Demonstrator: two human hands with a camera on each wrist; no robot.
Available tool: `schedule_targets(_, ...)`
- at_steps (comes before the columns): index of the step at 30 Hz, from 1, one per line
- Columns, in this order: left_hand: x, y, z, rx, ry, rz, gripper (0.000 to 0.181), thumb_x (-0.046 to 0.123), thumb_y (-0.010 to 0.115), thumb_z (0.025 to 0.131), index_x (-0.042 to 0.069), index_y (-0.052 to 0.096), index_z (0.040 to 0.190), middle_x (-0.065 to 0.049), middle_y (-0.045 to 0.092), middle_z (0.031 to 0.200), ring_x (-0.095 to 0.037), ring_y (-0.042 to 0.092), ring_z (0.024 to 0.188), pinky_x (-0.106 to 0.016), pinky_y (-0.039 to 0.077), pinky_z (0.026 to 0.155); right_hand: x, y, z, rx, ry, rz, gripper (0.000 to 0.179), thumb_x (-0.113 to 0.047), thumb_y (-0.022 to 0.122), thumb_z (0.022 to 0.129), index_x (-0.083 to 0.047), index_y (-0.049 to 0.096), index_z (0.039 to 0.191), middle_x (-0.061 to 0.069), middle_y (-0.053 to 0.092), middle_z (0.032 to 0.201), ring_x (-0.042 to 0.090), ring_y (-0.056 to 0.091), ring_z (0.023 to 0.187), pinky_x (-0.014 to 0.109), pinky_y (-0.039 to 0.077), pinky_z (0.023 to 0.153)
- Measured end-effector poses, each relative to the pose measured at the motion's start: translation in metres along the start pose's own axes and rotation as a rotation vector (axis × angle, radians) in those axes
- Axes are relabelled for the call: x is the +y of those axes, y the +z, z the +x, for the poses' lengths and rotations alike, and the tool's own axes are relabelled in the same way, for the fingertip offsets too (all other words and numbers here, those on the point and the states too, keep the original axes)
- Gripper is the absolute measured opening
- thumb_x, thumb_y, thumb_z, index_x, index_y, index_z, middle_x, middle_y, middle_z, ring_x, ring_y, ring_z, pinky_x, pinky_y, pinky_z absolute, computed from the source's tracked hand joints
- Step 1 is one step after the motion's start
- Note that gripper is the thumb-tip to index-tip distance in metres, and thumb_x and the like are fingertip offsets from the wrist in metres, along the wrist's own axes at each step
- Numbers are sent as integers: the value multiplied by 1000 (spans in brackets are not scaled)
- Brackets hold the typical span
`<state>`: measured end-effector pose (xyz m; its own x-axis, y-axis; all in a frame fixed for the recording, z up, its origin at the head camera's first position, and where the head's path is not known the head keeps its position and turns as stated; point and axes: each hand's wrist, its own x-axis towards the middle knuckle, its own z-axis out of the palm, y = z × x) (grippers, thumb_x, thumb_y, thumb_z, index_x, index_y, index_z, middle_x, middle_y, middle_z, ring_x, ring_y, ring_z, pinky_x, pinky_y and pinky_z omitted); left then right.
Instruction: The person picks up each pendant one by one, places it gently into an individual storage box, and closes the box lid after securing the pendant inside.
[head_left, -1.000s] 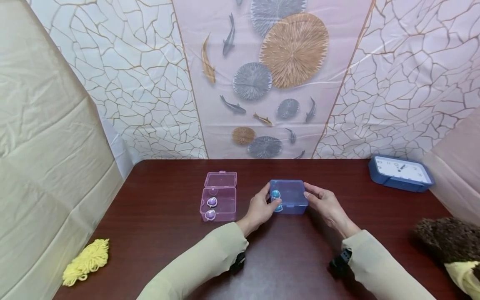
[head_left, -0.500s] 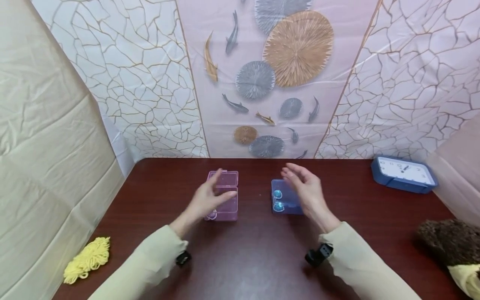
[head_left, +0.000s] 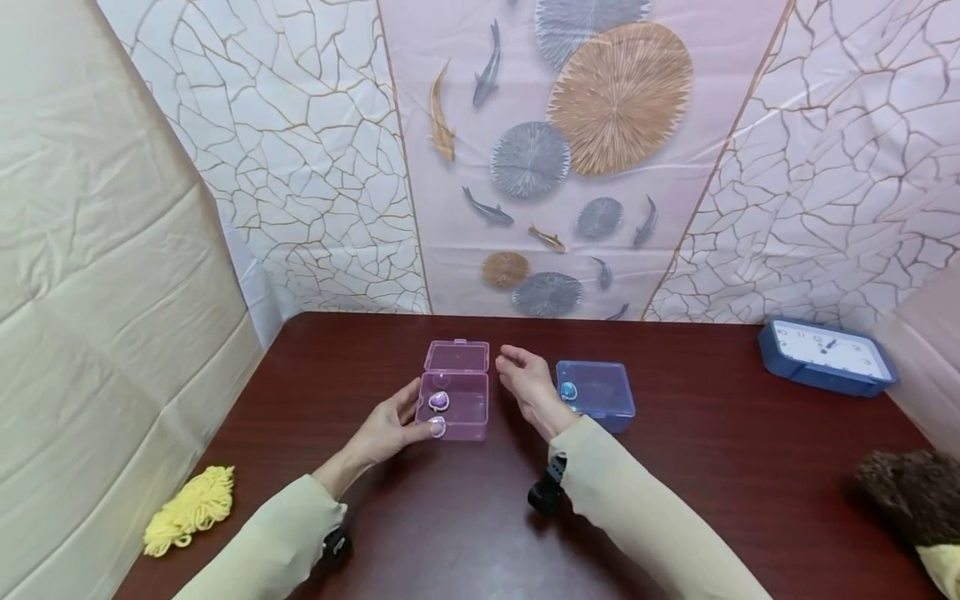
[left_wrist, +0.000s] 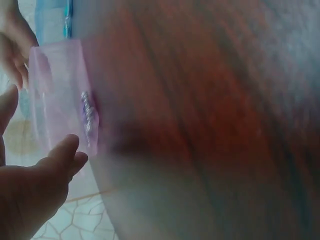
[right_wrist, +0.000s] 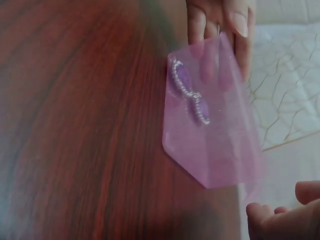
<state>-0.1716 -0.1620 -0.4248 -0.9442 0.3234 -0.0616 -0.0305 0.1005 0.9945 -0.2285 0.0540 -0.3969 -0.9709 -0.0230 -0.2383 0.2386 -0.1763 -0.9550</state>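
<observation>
A clear pink box (head_left: 467, 407) stands on the table with its lid (head_left: 457, 357) folded back. Inside, along its left side, lie two purple gem ornaments (head_left: 438, 402) with silvery beaded rims, also visible through the wall in the right wrist view. My left hand (head_left: 381, 432) is at the box's left side, fingers extended along the wall and thumb by the front corner. Just right of the lid hovers my right hand (head_left: 527, 385), fingers loosely bent and holding nothing. Behind that wrist sits a closed blue box (head_left: 606, 393) with blue gem ornaments (head_left: 568, 390) inside, partly hidden by the forearm.
Dark red-brown tabletop (head_left: 480, 517) lies under everything. A blue clock (head_left: 825, 354) stands at the far right and a brown furry thing (head_left: 907, 492) at the right edge. Yellow yarn (head_left: 191, 508) lies at the left. Patterned fabric (head_left: 315, 167) hangs behind the table.
Both hands have left the blue box and moved left to the pink box. The left hand has come to its left side, the right hand to the right of its lid.
</observation>
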Motion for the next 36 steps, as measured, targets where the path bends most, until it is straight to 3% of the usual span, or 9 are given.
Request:
schedule_targets(4,-5,6,3,27,27,-5,82,-3,66,83,-8,15,147,-25,21,152,-37,25,138,-40,39,104,6,3,10,4,43,16,47,3,46,95,11,34,140,30,41,138,35,43,128,42,37,108)
schedule_targets(8,-7,12,7,35,35,6,80,-3,66,84,-5,18,147,-24,24,151,-36,31,136,-27,49,93,9,5,18,19,62,10,47,4,46,95,12,34,139,30,43,137,35,45,125,42,39,106)
schedule_targets(15,-7,15,9,47,28,-15,77,-5,64,85,-5,20,147,-23,26,151,-36,34,134,-18,51,85,7,9,26,69,75,-68,44,2,49,95,5,42,138,25,50,131,28,55,111,40,46,100)
schedule_targets(20,-6,13,11,33,35,-16,76,-6,63,85,-6,19,147,-24,25,151,-37,34,134,-20,52,86,7,11,31,114,37,-63,39,6,52,91,4,51,131,17,58,106,16,58,85,26,55,76)
schedule_targets(22,-6,13,11,33,37,-10,75,-7,62,85,-7,19,146,-25,25,150,-38,34,134,-20,51,87,7,11,31,123,18,-47,38,10,51,89,6,54,127,12,56,97,11,54,77,19,52,65)
schedule_targets(25,-6,14,11,36,31,-16,75,-8,62,84,-7,19,146,-26,26,150,-37,33,134,-22,51,88,5,10,30,131,-15,-37,34,11,52,88,6,57,121,8,55,91,9,54,72,16,49,59)
schedule_targets(31,-5,14,12,48,23,-1,75,-6,63,84,-5,21,147,-23,28,150,-34,35,134,-26,50,92,0,10,21,116,-86,-35,25,10,54,88,6,60,111,7,60,89,10,59,76,18,51,66)
schedule_targets(36,-6,13,12,50,23,6,76,-5,64,84,-5,21,146,-24,28,150,-36,37,133,-29,49,93,-1,7,8,99,-122,-86,22,8,54,89,5,62,109,11,60,101,10,54,84,19,52,77)
